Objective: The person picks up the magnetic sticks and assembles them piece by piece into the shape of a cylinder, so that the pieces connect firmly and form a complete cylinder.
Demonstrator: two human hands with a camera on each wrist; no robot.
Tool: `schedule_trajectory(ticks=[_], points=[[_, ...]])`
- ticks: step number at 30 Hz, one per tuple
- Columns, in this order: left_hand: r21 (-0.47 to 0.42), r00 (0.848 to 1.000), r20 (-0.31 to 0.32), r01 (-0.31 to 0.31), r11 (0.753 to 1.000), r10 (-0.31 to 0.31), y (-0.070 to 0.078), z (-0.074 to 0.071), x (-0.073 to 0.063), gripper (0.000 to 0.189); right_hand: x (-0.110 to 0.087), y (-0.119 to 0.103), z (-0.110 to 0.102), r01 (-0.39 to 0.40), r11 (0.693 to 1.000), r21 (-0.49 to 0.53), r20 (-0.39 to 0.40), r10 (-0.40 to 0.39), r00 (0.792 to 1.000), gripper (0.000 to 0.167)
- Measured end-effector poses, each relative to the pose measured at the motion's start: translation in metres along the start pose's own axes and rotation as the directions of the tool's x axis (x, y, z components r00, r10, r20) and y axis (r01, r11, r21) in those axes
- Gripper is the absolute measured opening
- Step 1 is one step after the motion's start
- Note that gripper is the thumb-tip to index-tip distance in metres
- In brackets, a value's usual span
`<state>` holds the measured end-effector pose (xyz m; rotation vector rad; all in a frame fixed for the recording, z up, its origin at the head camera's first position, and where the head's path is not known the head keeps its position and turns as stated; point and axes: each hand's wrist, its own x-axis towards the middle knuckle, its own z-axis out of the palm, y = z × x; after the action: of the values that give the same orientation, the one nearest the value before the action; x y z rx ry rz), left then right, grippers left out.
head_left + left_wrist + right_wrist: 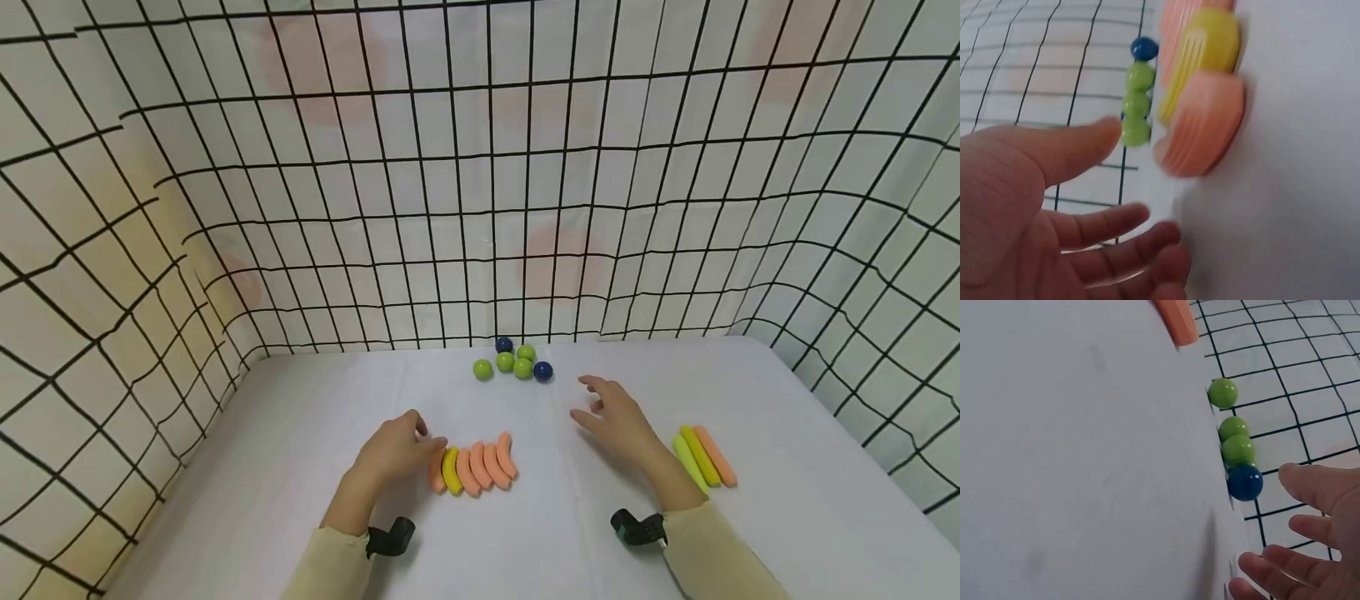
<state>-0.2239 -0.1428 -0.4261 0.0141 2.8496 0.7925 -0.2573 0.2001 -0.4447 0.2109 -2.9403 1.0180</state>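
Note:
Several banana-shaped pieces stand side by side in a row on the white table: one yellow banana (pixel 452 471), the others salmon-orange. My left hand (pixel 393 450) hovers at the row's left end, beside the leftmost orange banana (pixel 1204 128), which it partly covers in the head view. In the left wrist view a gap shows between its thumb (pixel 1079 150) and that banana, and the fingers hold nothing. Away to the right, my right hand (pixel 618 421) is held over the table with spread fingers, nothing in it. Nearest to it is a dark blue ball (pixel 543 372).
Several green balls (pixel 522 368) and another dark blue ball (pixel 504 345) cluster near the table's back edge. Right of my right forearm lie a light green stick (pixel 688 461), a yellow stick (pixel 701 456) and an orange stick (pixel 716 457). Black netting (pixel 450 158) surrounds the back and sides.

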Motion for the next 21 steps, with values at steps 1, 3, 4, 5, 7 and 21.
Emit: schedule_trajectory(ticks=[1, 3, 4, 5, 7, 21], points=[[-0.006, 1.000, 0.021, 0.011, 1.000, -0.011, -0.002, -0.001, 0.001, 0.041, 0.006, -0.002, 0.001, -0.017, 0.999, 0.041, 0.002, 0.017, 1.000, 0.060], [-0.024, 0.998, 0.053, 0.015, 1.000, -0.014, -0.007, -0.003, 0.002, 0.039, 0.019, -0.005, 0.005, -0.047, 0.994, 0.103, 0.005, 0.047, 0.999, 0.058], [-0.034, 0.998, 0.067, 0.013, 0.999, -0.011, -0.009, -0.003, 0.003, 0.038, 0.026, -0.006, 0.007, -0.059, 0.990, 0.126, 0.006, 0.059, 0.998, 0.057], [-0.043, 0.997, 0.078, 0.009, 0.999, -0.005, -0.010, -0.003, 0.003, 0.036, 0.032, -0.006, 0.009, -0.065, 0.987, 0.149, 0.005, 0.065, 0.998, 0.057], [-0.063, 0.995, 0.100, -0.003, 0.998, 0.009, -0.011, -0.003, 0.003, 0.034, 0.043, -0.005, 0.014, -0.076, 0.980, 0.185, 0.006, 0.077, 0.997, 0.056], [-0.120, 0.990, 0.119, -0.067, 0.991, 0.081, -0.013, -0.002, 0.001, 0.023, 0.078, -0.006, 0.035, -0.052, 0.990, 0.134, -0.025, 0.056, 0.998, 0.050]])
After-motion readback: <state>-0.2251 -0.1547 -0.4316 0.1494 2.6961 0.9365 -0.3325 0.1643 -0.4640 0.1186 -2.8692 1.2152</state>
